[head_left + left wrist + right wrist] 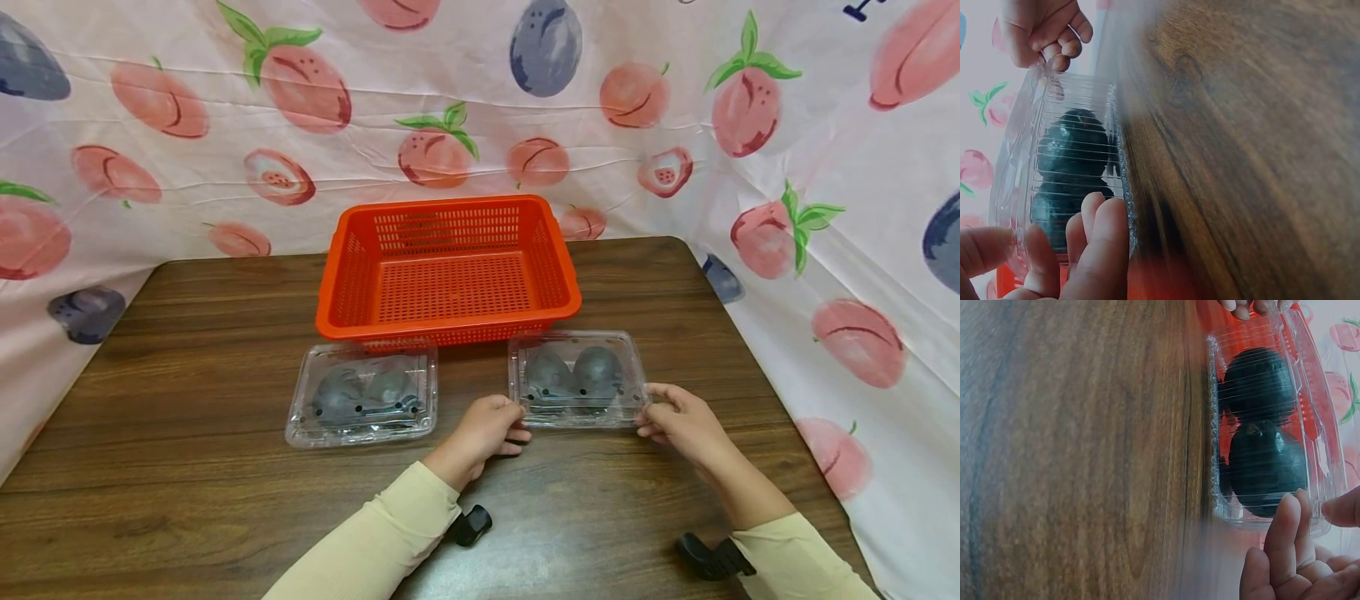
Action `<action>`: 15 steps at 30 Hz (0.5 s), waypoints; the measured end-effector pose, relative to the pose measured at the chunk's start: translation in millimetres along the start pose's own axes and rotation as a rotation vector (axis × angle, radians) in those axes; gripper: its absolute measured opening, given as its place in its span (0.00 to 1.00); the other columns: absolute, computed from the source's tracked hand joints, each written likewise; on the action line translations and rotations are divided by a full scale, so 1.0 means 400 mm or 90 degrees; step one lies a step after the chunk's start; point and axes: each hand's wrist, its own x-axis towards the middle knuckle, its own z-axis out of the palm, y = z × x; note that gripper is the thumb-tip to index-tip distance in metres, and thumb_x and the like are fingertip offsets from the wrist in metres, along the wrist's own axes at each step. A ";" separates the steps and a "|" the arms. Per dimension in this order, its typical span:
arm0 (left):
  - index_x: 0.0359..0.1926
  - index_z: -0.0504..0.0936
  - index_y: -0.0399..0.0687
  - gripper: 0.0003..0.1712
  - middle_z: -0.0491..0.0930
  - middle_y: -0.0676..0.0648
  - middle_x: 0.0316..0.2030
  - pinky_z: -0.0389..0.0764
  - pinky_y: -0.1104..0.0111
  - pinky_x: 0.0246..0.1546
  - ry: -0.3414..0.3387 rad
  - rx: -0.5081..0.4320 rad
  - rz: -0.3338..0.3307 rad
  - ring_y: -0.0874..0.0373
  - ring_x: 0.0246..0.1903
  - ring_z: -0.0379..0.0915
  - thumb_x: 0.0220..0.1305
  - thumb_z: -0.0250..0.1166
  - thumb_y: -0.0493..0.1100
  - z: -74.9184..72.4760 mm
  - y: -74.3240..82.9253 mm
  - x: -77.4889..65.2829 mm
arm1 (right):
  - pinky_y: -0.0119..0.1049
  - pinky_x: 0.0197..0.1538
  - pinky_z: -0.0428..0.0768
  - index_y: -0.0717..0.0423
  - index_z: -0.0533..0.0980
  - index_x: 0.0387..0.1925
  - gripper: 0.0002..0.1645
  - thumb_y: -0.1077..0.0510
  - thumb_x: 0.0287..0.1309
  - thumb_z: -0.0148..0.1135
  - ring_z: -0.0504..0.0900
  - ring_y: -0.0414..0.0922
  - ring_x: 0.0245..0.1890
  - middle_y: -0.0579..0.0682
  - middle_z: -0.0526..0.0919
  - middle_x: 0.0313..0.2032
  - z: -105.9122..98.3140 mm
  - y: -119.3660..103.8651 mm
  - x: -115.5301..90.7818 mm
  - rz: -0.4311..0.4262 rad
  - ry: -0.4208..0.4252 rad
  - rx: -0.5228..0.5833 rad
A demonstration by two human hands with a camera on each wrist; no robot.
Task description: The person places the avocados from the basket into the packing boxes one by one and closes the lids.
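Observation:
A clear plastic clamshell box [577,408] with two dark, rounded objects [1263,456] inside lies on the right, just in front of the red basket. My left hand [483,433] pinches its near left corner, thumb and fingers at the rim. At the opposite end my right hand [682,425] grips the near right corner between thumb and fingers. Both wrist views show the lid closed and ridges along the box's side. A second clear clamshell box [363,429], also with two dark rounded objects, sits to the left, untouched by either hand.
The red perforated basket [450,325] stands behind both boxes, with nothing in it. All of this is on a brown wood-grain table [187,500]. A fruit-print cloth [480,108] hangs behind the table and along its sides.

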 end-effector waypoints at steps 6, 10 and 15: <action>0.28 0.71 0.40 0.08 0.78 0.39 0.36 0.83 0.60 0.36 0.003 -0.013 -0.006 0.50 0.35 0.82 0.65 0.51 0.35 -0.004 -0.004 -0.005 | 0.36 0.41 0.80 0.73 0.56 0.67 0.33 0.64 0.63 0.46 0.82 0.41 0.33 0.51 0.84 0.35 0.007 -0.003 0.006 -0.004 0.001 0.004; 0.27 0.71 0.41 0.08 0.78 0.41 0.34 0.83 0.61 0.35 0.009 -0.017 0.000 0.54 0.33 0.80 0.64 0.51 0.35 -0.006 -0.009 -0.005 | 0.36 0.41 0.80 0.73 0.57 0.67 0.32 0.63 0.63 0.47 0.82 0.41 0.32 0.51 0.83 0.35 0.011 -0.007 0.009 -0.007 0.001 0.006; 0.28 0.72 0.40 0.07 0.78 0.41 0.32 0.83 0.62 0.34 0.021 -0.019 0.009 0.56 0.31 0.79 0.63 0.51 0.35 -0.012 -0.012 -0.008 | 0.36 0.41 0.80 0.72 0.58 0.67 0.32 0.63 0.63 0.47 0.82 0.41 0.33 0.52 0.83 0.36 0.017 -0.013 0.012 -0.006 -0.003 0.008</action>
